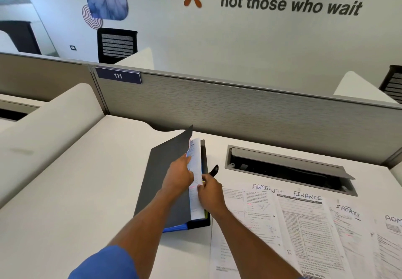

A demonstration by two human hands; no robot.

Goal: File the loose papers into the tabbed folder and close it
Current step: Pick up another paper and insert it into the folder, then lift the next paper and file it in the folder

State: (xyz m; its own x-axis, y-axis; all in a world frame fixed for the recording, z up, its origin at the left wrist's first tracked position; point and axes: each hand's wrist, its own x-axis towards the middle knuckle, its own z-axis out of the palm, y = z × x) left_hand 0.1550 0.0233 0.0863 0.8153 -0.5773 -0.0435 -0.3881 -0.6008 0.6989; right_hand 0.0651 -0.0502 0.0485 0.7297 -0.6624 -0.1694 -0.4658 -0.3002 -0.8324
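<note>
1. Folder (165, 181): one, dark, on the desk (76, 191). It is open, with the cover raised and leaning left. Its long axis runs from near to far, away from the person.
2. Sheets (195, 159): one white bundle already inside the folder, standing on edge against the cover. The number in it cannot be told. A blue divider (176, 227) shows at the folder's near end.
3. Left hand (178, 175): in front of the cover, fingers curled on the sheets' left edge. It appears to grip them; whether it also holds the cover cannot be told.
4. Right hand (212, 194): just right of the folder's middle, pinching the sheets' right edge.
5. Strap (214, 171): one, black, sticking out from the folder's right side, beyond the right hand.
6. Papers (304, 224): loose, flat and overlapping in a row right of the folder, the nearest just beside its right edge.
   - Count: at least five.
   - Four show hand-lettered headings: ADMIN, FINANCE, SPORTS, and a cut-off ADM.
   - Long axes run near to far, roughly parallel to the folder.
7. Key relation: the papers lie to the right of both hands, so the right hand is nearer. Judged next step is a rightward reach while the left hand keeps the folder open.
8. Cable tray (289, 168): one, lid up, right of the folder and beyond the papers.
</note>
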